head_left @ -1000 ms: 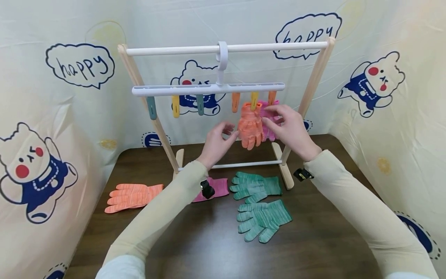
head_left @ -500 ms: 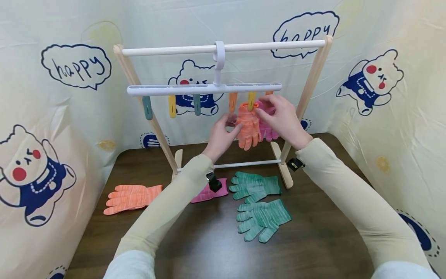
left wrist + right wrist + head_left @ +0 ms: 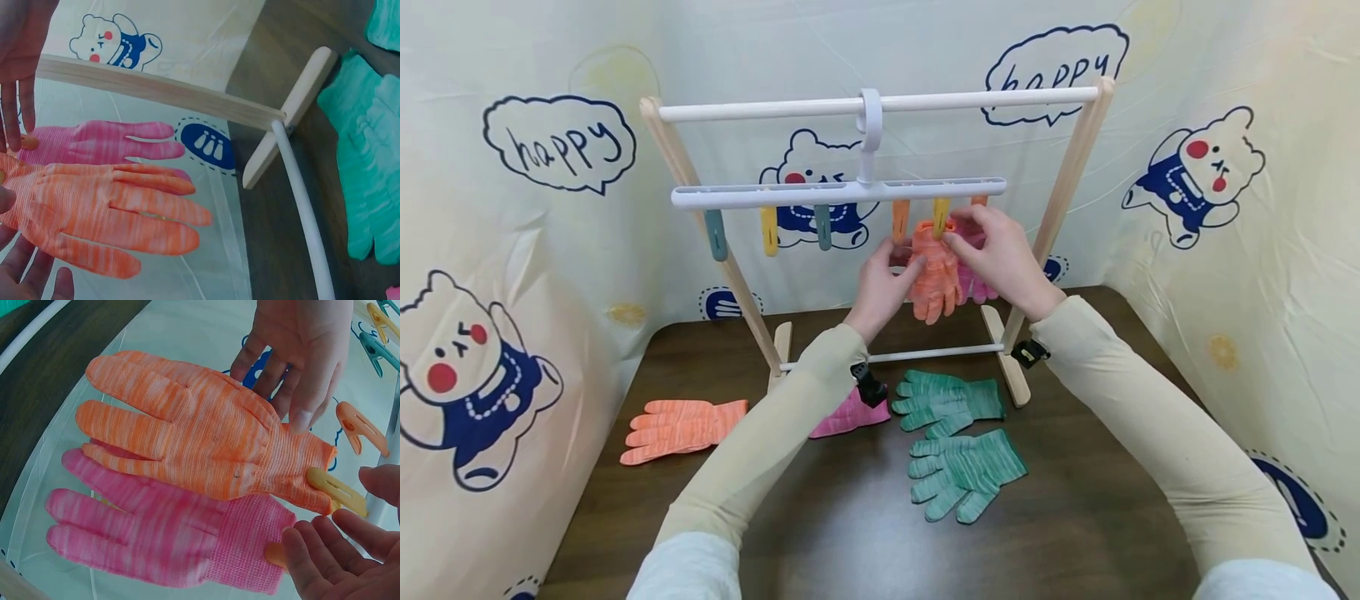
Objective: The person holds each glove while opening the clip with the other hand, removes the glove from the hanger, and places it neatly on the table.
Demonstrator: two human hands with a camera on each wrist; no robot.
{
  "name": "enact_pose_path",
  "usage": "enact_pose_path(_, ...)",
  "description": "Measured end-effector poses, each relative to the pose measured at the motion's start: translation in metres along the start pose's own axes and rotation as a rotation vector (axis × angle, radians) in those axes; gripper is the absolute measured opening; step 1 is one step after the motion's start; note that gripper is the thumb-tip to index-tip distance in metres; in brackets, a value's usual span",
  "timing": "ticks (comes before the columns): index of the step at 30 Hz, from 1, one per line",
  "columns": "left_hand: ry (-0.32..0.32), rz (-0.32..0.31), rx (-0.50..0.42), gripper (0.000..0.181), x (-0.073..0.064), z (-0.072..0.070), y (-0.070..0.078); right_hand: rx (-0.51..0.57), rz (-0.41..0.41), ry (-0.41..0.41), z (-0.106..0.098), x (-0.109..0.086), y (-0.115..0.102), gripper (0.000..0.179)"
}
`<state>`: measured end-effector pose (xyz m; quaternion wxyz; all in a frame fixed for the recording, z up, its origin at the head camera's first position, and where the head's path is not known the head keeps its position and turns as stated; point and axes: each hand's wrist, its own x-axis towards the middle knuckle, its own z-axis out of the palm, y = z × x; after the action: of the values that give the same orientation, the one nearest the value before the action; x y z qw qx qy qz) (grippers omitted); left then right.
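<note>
An orange knitted glove (image 3: 936, 275) hangs fingers down from a yellow clip (image 3: 340, 492) that bites one side of its cuff. Partly behind it, a pink glove (image 3: 144, 531) hangs from an orange clip (image 3: 275, 555). My left hand (image 3: 883, 283) is at the orange glove's left side, its thumb tip right at the cuff and its other fingers loosely extended. On the other side, my right hand (image 3: 1000, 254) has its fingertips close to the yellow clip and cuff, with thumb and fingers apart. Neither hand is curled round a thing.
The white hanger bar (image 3: 842, 193) hangs from a wooden rack (image 3: 1067, 175), with bare clips (image 3: 823, 227) on its left half. On the table lie two green gloves (image 3: 966, 475), an orange glove (image 3: 685, 427) and a pink glove (image 3: 850, 414) partly under the left forearm.
My left hand has risen and come in nearer the orange glove's cuff. My right hand has shifted up and left toward the yellow clip. The hanging gloves stay clipped.
</note>
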<state>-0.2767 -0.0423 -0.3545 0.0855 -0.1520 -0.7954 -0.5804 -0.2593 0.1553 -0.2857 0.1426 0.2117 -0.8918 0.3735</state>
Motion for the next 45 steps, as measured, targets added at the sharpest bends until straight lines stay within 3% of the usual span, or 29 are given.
enact_pose_path(9, 0.001, -0.028, -0.062, 0.038, 0.001, -0.001, 0.002, 0.037, -0.008, 0.018, 0.003, 0.002, -0.001, 0.035)
enact_pose_path(15, -0.006, -0.010, -0.098, 0.030, 0.001, 0.001, 0.005, 0.070, 0.009, 0.035, 0.005, 0.002, -0.001, 0.034)
enact_pose_path(26, -0.039, -0.043, -0.170, 0.028, -0.005, 0.002, 0.007, 0.292, 0.094, 0.002, 0.009, 0.007, 0.010, 0.043)
enact_pose_path(38, -0.056, -0.049, -0.203, 0.028, -0.010, 0.001, 0.006, 0.339, 0.089, -0.026, 0.022, 0.011, 0.010, 0.045)
enact_pose_path(45, -0.060, -0.058, -0.197, 0.029, -0.013, -0.004, 0.004, 0.518, 0.127, -0.016, 0.026, 0.014, 0.008, 0.044)
